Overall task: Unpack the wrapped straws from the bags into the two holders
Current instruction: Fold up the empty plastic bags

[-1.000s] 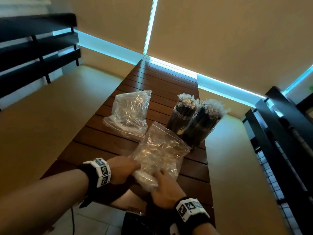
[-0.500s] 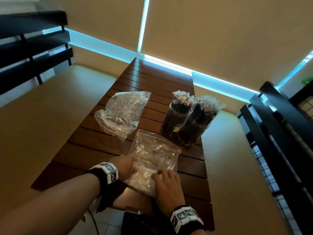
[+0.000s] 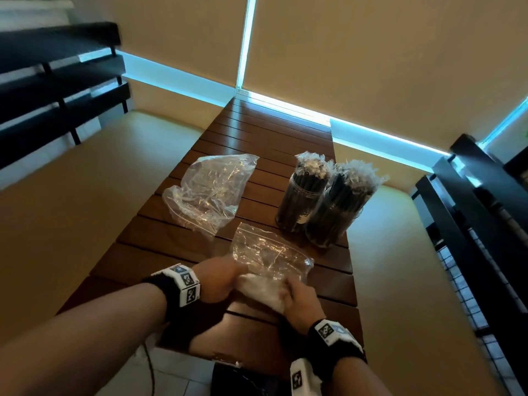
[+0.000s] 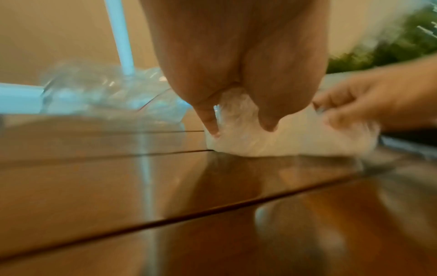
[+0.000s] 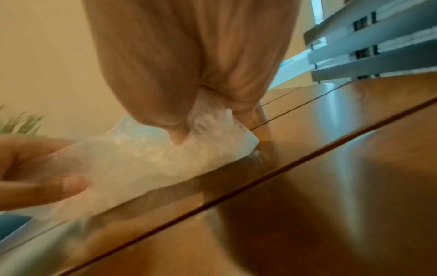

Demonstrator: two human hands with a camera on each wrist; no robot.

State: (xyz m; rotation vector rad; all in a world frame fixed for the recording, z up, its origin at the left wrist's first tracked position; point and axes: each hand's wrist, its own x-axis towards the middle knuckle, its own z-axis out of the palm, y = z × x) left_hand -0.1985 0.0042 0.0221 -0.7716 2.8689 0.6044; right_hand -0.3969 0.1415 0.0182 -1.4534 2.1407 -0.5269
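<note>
Two dark holders (image 3: 300, 204) (image 3: 333, 221) stand side by side on the right of the wooden table (image 3: 271, 132), both packed with wrapped black straws (image 3: 311, 167). An empty clear bag (image 3: 210, 192) lies crumpled at the left. A second clear bag (image 3: 268, 252) lies in front of me, its near end bunched into a white roll (image 4: 272, 142). My left hand (image 3: 237, 277) and right hand (image 3: 288, 292) both grip that roll with curled fingers. The wrist views show my left fingers (image 4: 208, 119) and right fingers (image 5: 175, 134) digging into the plastic (image 5: 153, 164).
Padded beige benches (image 3: 71, 210) run along both sides of the table, with dark slatted backrests (image 3: 485, 224) behind them. The table's near edge (image 3: 228, 358) is just under my wrists. A dark object (image 3: 243, 378) sits below that edge.
The near bag stood puffed up a second ago, then lay pressed flat under my hands. Now its near end is rolled up and both hands have curled round it.
</note>
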